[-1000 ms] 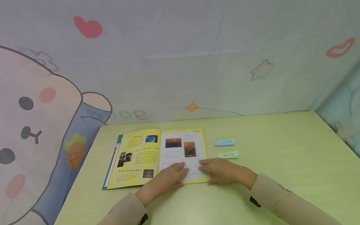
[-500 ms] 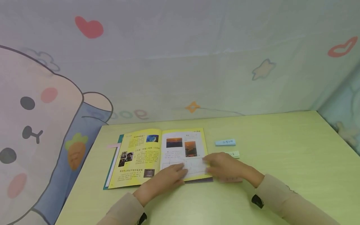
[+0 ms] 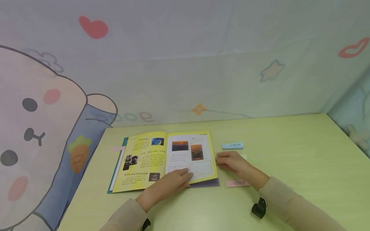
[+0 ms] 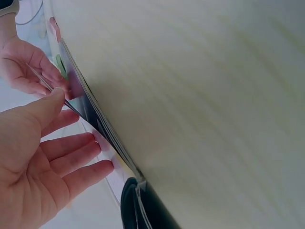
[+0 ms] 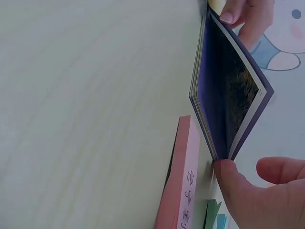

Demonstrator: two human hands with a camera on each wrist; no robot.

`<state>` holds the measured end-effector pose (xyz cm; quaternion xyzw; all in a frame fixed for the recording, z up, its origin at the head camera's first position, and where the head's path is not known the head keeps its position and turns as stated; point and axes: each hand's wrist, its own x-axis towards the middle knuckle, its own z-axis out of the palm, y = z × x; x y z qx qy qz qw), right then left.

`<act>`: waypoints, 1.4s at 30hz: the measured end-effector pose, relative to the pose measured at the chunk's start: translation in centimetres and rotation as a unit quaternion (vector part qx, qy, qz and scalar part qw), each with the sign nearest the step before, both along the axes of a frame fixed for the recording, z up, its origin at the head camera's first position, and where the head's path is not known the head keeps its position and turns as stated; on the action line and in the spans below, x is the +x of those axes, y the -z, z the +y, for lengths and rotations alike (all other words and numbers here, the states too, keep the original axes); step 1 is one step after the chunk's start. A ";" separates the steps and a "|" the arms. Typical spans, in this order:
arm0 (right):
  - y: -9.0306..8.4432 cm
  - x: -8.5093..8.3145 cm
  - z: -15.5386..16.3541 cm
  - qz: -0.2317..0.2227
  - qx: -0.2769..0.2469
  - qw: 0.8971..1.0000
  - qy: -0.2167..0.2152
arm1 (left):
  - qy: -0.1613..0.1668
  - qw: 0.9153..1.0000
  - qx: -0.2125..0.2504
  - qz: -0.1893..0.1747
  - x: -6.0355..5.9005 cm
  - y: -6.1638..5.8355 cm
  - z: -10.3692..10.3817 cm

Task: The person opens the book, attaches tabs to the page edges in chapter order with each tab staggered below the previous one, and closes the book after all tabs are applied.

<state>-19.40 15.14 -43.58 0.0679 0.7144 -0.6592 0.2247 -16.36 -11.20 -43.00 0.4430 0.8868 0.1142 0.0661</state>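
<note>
An open book [image 3: 138,179] with yellow-bordered pages lies on the table, text on the left page and sunset pictures on the right. My left hand [image 3: 174,179] rests on the lower part of the right page [image 3: 199,168], fingers fairly straight. In the left wrist view, its thumb is at the page's lower edge. My right hand [image 3: 234,162] pinches the right edge of this page. The right wrist view shows the leaf [image 5: 252,105] raised, its dark picture underside showing above a purple page [image 5: 212,109]. The right thumb [image 5: 228,179] is at the leaf's edge.
To the book's right lie folded paper strips with handwriting: a blue strip [image 3: 232,146], a green one [image 3: 244,157] partly behind my right hand, and a pink one [image 3: 237,183]. A pink tab [image 3: 117,149] sticks out at the book's left. A cartoon-printed cloth [image 3: 173,80] hangs behind the table.
My right hand has moved from lying over the right page up and outward to its edge. The leaf's lower right corner has lifted, exposing purple beneath, and the pink strip has come into view.
</note>
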 end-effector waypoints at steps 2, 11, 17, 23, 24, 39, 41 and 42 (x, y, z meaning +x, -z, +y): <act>-0.2 0.0 0.1 -0.011 -0.018 1.000 0.014 | -0.001 1.000 0.000 -0.002 0.0 0.0 0.1; -0.6 -0.2 -0.2 -0.040 -0.084 0.994 0.059 | -0.001 1.000 0.001 0.001 0.1 0.0 0.0; -0.8 -0.7 -1.0 -0.079 -0.164 0.979 0.091 | -0.001 0.999 0.023 -0.031 -0.1 0.1 0.3; -1.2 -1.1 -2.0 -0.073 -0.176 0.980 0.060 | -0.087 0.979 0.103 -0.152 -0.8 -0.1 1.7; -1.3 -1.1 -2.1 -0.066 -0.176 0.981 0.046 | -0.112 0.970 0.131 -0.172 -1.0 -0.2 2.0; -2.9 -0.6 -5.8 0.011 -0.209 0.977 -0.051 | -0.272 0.843 0.426 -0.184 -1.7 -2.5 3.5; -3.3 -0.5 -6.3 0.023 -0.204 0.977 -0.066 | -0.281 0.832 0.434 -0.203 -1.7 -3.2 3.3; -3.4 -0.5 -6.6 0.030 -0.201 0.976 -0.073 | -0.284 0.827 0.437 -0.209 -1.7 -3.5 3.1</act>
